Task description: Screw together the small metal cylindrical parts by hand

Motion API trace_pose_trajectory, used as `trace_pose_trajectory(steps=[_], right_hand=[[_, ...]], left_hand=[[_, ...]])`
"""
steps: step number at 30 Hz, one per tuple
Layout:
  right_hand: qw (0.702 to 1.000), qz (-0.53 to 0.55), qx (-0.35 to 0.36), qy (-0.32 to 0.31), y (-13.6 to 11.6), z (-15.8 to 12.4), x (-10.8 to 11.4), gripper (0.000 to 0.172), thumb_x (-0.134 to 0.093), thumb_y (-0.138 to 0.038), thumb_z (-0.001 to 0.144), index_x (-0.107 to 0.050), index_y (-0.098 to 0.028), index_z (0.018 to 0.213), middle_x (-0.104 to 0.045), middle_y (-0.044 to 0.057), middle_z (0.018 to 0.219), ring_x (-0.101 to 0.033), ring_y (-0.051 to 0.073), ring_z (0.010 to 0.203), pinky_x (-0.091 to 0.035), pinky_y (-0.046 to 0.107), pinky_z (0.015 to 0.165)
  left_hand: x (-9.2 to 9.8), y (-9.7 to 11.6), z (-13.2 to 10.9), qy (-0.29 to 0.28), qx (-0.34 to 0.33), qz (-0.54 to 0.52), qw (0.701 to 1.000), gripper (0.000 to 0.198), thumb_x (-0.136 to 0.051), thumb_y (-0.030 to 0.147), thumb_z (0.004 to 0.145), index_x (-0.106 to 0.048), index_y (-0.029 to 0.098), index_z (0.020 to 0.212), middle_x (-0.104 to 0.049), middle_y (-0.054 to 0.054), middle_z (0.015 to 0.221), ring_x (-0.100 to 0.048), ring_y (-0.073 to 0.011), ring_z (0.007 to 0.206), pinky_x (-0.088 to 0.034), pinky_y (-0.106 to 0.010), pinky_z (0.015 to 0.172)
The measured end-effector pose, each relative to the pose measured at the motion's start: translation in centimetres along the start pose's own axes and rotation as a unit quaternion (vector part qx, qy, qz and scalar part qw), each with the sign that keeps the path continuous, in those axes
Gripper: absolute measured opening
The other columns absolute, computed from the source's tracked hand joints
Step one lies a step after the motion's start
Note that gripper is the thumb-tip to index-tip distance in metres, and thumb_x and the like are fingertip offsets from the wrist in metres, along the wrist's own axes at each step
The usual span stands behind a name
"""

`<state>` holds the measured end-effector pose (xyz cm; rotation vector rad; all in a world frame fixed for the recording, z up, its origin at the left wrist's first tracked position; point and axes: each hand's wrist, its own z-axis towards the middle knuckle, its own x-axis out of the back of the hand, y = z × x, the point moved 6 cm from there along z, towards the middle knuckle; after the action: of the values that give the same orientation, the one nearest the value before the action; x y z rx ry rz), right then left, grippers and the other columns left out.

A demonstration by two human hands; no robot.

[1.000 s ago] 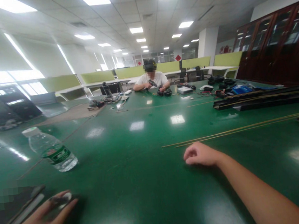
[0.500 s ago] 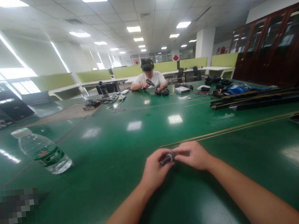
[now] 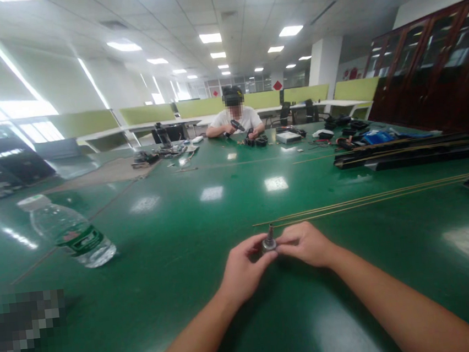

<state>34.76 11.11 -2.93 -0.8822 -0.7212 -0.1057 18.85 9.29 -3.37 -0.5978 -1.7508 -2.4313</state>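
Observation:
My left hand point(image 3: 243, 266) and my right hand point(image 3: 305, 244) meet over the green table point(image 3: 173, 231), fingertips pinched together. Between them they hold a small grey metal part point(image 3: 269, 240) with a round base and a thin stem that points up. Both hands are closed on it from either side. Just beyond the fingers lie long thin brass rods point(image 3: 369, 199) that run off to the right.
A clear water bottle point(image 3: 68, 231) stands at the left. Black rails point(image 3: 410, 154) lie at the right. A blurred dark object point(image 3: 21, 329) sits at the near left corner. Across the table a person point(image 3: 235, 118) handles small parts, with tools and boxes point(image 3: 292, 136) around.
My left hand left the dark object at the near left and joined my right hand at the centre. The metal part, lying sideways half a second ago, now stands with its stem up.

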Motion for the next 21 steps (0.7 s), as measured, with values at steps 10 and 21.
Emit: trace_pose_trajectory(steps=[10,21], right_hand=[[0.993,0.045,-0.107,0.024,1.9,-0.6,0.6,0.047,-0.078,-0.031,0.071,-0.069,-0.018,0.115,-0.073,0.005,0.086,-0.065,0.018,0.071,-0.052,0.029,0.068],[0.999,-0.023,0.001,0.044,-0.6,-0.1,0.9,0.024,-0.077,-0.027,0.073,-0.074,-0.02,0.095,-0.069,0.006,0.085,-0.063,0.018,0.076,-0.049,0.029,0.07]], left_hand=[[1.3,1.2,-0.1,-0.011,-0.121,0.144,0.982,0.039,-0.068,0.023,0.083,-0.062,0.027,0.121,-0.065,-0.004,0.108,-0.06,-0.0176,0.098,-0.048,-0.032,0.089],[0.7,2.2,-0.3,-0.011,-0.141,0.138,0.98,0.024,-0.066,0.019,0.081,-0.068,0.022,0.105,-0.065,-0.007,0.101,-0.06,-0.0195,0.095,-0.05,-0.033,0.085]])
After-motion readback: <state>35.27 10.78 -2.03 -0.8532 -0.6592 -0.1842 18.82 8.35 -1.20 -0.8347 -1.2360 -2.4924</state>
